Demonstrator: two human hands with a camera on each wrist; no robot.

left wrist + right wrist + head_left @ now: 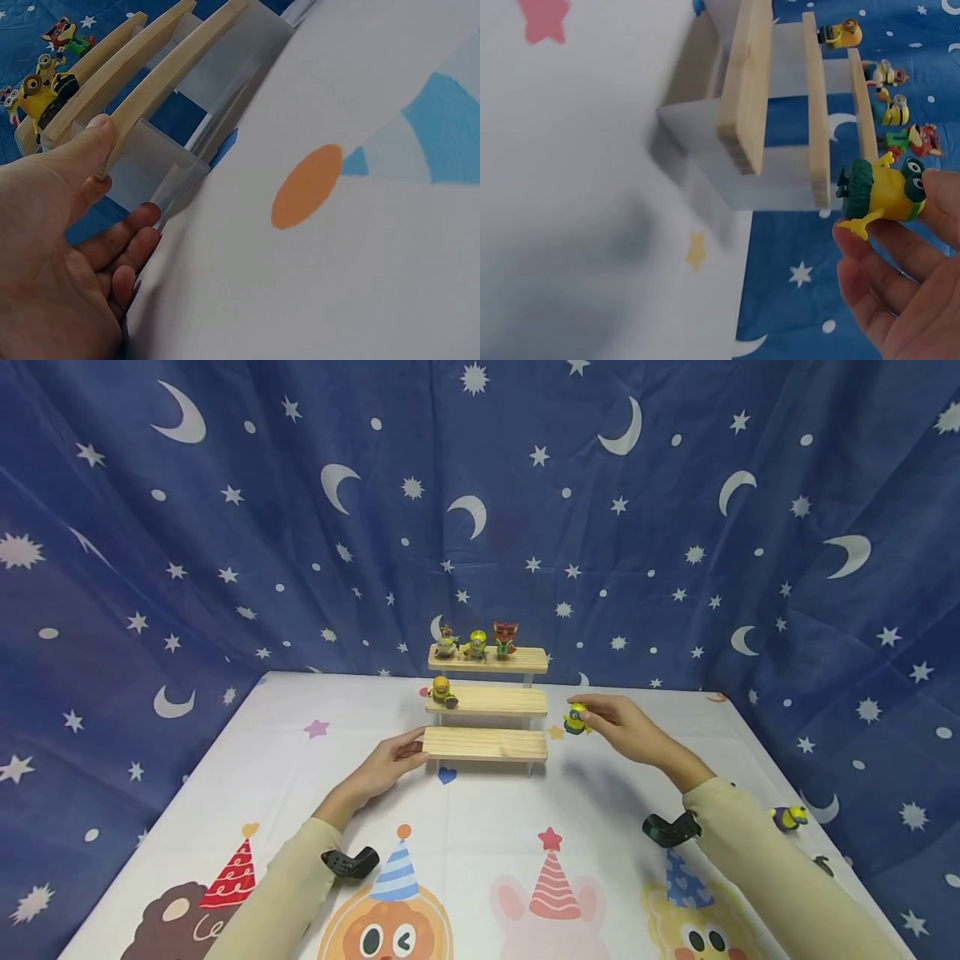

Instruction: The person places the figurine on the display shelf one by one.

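Observation:
My right hand [626, 727] pinches a yellow minion figurine [889, 191] with a dark green skirt, in the air just right of the three-tier wooden display stand [483, 742]. At the stand's left side, my left hand [390, 764] grips the end of the lowest step, thumb on top and a finger under the board. On the top step stand two minion figurines [476, 646] and a fox figurine [505, 639] in green. Another minion figurine [441, 691] is at the left end of the middle step. No figurine is on the lowest step.
Near the table's right edge lies another yellow and purple figurine [789, 817], with a small dark item [823, 865] in front of it, partly hidden by my right sleeve. A white cloth [480, 827] with party-hat animals covers the table. Behind hangs a blue star-and-moon curtain [525, 527].

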